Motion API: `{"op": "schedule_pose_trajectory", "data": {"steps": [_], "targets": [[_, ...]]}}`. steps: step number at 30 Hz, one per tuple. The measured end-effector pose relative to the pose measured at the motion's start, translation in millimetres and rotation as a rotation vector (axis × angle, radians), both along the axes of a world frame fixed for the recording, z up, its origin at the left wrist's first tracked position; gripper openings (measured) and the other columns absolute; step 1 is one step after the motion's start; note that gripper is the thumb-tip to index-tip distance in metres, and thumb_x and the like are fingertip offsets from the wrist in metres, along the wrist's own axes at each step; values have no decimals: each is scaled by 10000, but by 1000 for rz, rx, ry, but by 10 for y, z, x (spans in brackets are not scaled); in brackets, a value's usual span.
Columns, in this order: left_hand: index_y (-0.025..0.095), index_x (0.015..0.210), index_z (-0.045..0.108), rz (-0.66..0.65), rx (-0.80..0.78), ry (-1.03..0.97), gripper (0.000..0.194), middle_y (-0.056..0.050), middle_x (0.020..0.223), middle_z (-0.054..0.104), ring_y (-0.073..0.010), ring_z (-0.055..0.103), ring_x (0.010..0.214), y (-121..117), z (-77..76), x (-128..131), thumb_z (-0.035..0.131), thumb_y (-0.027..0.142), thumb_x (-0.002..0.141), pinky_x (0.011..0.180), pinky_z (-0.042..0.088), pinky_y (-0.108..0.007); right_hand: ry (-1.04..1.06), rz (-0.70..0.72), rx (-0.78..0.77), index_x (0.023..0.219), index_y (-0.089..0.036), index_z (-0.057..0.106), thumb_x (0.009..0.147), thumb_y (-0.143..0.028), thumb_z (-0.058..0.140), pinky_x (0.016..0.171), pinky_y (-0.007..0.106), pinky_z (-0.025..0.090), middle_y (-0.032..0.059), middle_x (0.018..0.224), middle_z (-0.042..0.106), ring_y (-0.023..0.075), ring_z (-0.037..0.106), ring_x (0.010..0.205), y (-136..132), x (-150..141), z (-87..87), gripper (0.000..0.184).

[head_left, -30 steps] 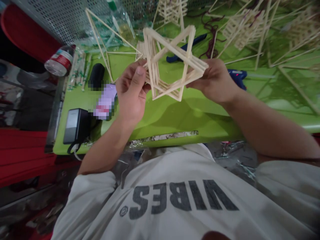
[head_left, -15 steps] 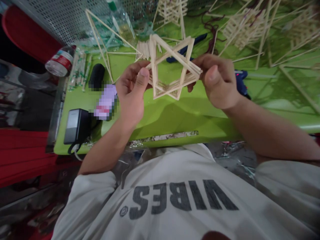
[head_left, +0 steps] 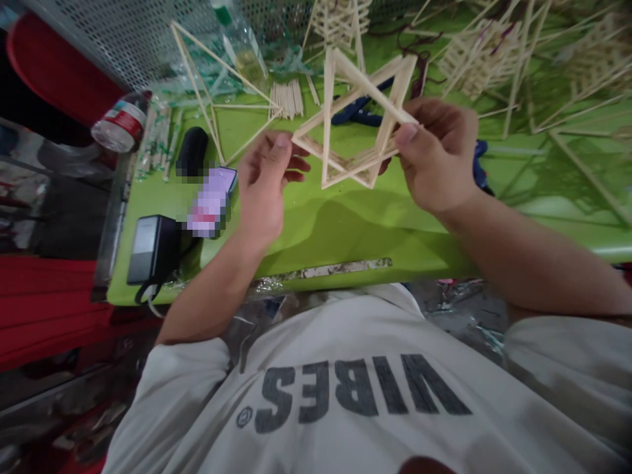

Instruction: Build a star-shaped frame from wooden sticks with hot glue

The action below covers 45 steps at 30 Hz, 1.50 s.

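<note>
A six-pointed star frame [head_left: 326,118] made of thin, pale wooden sticks is held up over the green table. My right hand [head_left: 439,158] pinches its right-hand point, thumb in front and fingers behind. My left hand [head_left: 264,178] is beside the star's left point, fingers apart and holding nothing; whether a fingertip brushes the tip I cannot tell. Behind the star lies a tool with dark blue handles [head_left: 368,120], partly covered by the sticks. A bundle of short sticks [head_left: 287,100] rests farther back.
A stick triangle [head_left: 241,105] stands at back left, near a green-capped bottle [head_left: 244,49]. Along the left are a phone [head_left: 212,201], a black cylinder [head_left: 192,150] and a power bank [head_left: 151,247]. Stick lattices [head_left: 486,56] fill the back right. A blue glue gun [head_left: 480,164] lies behind my right wrist.
The star has moved right and slightly up with my right hand's grip. My left hand has let go of its left side, and those fingers have spread.
</note>
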<state>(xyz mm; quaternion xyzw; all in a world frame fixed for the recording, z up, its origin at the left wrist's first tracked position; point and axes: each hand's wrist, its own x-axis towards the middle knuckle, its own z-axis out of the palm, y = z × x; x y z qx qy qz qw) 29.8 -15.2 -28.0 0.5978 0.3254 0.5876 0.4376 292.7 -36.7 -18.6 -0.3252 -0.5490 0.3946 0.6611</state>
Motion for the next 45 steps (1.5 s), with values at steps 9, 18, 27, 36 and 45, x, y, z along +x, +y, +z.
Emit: {"op": "schedule_pose_trajectory", "data": {"steps": [9, 18, 27, 36, 45], "targets": [[285, 912, 811, -86, 126, 140, 593, -2, 832, 757, -165, 764, 725, -84, 33, 71, 790, 853, 1078, 673, 630, -331, -78, -106, 28, 921, -390, 845, 815, -877, 1020, 575, 501, 633, 13, 783, 796, 269, 704, 620, -68, -18, 41, 529], [273, 857, 779, 35, 262, 272, 543, 25, 759, 719, -143, 687, 676, -122, 37, 65, 936, 772, 1002, 621, 584, -312, -108, -193, 167, 920, -366, 808, 812, -941, 983, 502, 425, 479, -7, 715, 712, 209, 591, 546, 33, -9, -40, 611], [285, 979, 668, 124, 245, 206, 650, 17, 764, 634, -171, 717, 705, -50, -18, 8, 711, 927, 1075, 631, 560, -371, -128, -196, -57, 913, -438, 866, 758, -869, 1053, 724, 594, 675, 25, 796, 796, 322, 694, 724, -191, 10, 134, 494], [324, 1084, 707, 233, 233, 146, 624, -2, 822, 670, -187, 716, 733, -90, 70, 62, 611, 939, 1124, 638, 547, -386, -141, -105, -159, 861, -433, 819, 673, -919, 1060, 677, 604, 652, 33, 755, 773, 342, 695, 765, -121, 21, 89, 574], [339, 1192, 792, 231, 352, 273, 544, -18, 929, 686, -227, 744, 944, -137, 48, 41, 775, 870, 1079, 876, 634, -455, -188, -89, -74, 881, -400, 800, 736, -896, 1048, 594, 518, 559, 24, 754, 722, 290, 627, 675, -117, 15, 8, 573]]}}
